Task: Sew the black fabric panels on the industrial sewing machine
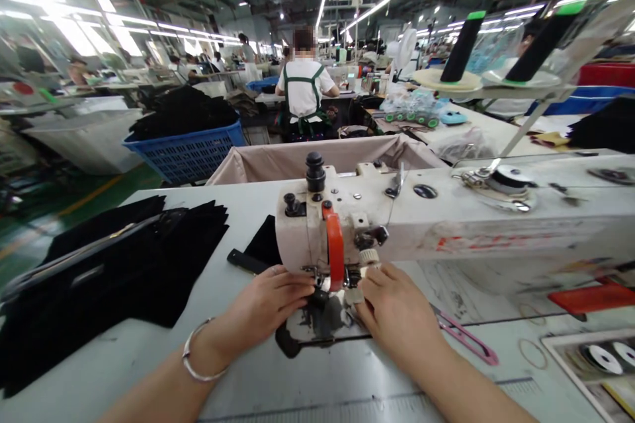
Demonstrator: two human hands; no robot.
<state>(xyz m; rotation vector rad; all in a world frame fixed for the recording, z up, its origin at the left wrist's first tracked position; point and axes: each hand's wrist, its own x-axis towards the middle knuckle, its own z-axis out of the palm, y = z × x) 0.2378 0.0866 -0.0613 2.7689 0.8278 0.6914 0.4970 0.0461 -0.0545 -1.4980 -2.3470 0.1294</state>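
Observation:
A white sewing machine [307,225] with an orange lever guard [335,251] stands in front of me. My left hand [270,301] is at the left of its needle area, fingers pressed together on a black fabric piece [265,241]. That piece has a dark strip [245,261] along its edge and runs back behind the hand. At the right of the needle area, my right hand [394,310] is closed, its fingers curled by the presser foot. What it grips, if anything, is hidden. The needle itself cannot be made out.
Black fabric pieces with a zipper [109,264] lie stacked at left. Pink-handled snippers [469,337] rest right of my right hand, near a bobbin tray [590,363]. Behind the machine are a fabric-lined bin [278,162], a blue basket [193,152] and a person [303,89].

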